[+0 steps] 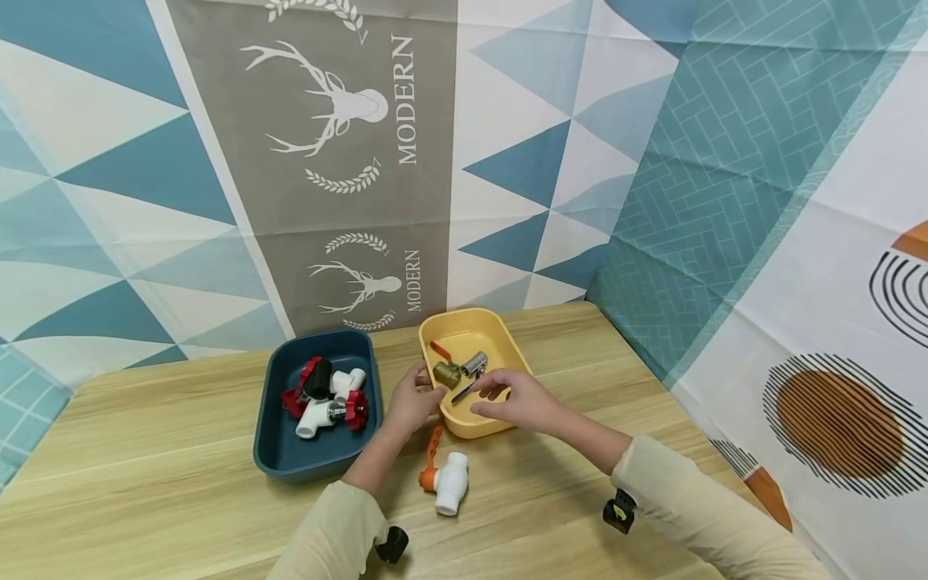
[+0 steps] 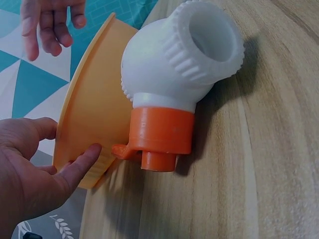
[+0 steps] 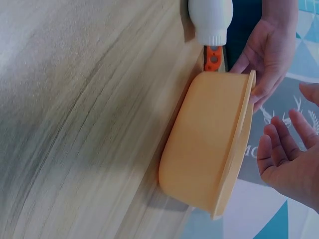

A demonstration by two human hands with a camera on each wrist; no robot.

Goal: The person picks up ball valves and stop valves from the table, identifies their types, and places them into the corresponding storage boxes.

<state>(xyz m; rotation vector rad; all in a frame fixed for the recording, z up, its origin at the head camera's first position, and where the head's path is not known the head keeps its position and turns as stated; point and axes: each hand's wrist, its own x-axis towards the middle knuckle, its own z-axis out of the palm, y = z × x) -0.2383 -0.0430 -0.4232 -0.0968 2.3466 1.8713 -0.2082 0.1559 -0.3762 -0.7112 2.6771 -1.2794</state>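
My left hand [image 1: 415, 403] holds the near left rim of the yellow tub [image 1: 500, 322], pinching its wall between thumb and fingers. Above the tub's right side hovers my right hand [image 1: 518, 396], fingers loosely bent and nothing in them. Inside the tub lie a brass valve [image 1: 446, 374] with a red lever, a grey metal fitting [image 1: 474, 363] and a slim dark-blue piece [image 1: 462, 393], partly hidden by the right hand. On the table just in front of the tub rests a white plastic ball valve [image 2: 159, 64] with an orange lever, below both hands in the head view.
A navy tub [image 1: 271, 435] stands left of the yellow one. It holds white pipe fittings [image 1: 316, 419], red handwheels [image 1: 356, 409] and a black part [image 1: 319, 379]. Patterned cloth [image 1: 362, 201] hangs behind and to the right of the wooden table [image 1: 181, 483].
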